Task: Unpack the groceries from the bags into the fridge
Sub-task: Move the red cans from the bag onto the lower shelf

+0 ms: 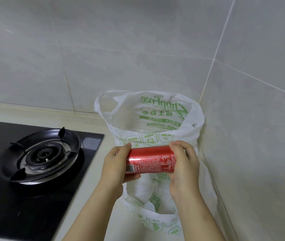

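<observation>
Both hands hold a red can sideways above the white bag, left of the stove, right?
Not quite: the head view shows the white bag to the right of the stove. The left hand and right hand do hold the red can sideways above it.

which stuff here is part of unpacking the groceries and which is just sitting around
Part of the job:
red can, held sideways by left hand and right hand
white plastic bag, open in the corner

Just there:
gas stove
countertop
tiled wall
</observation>
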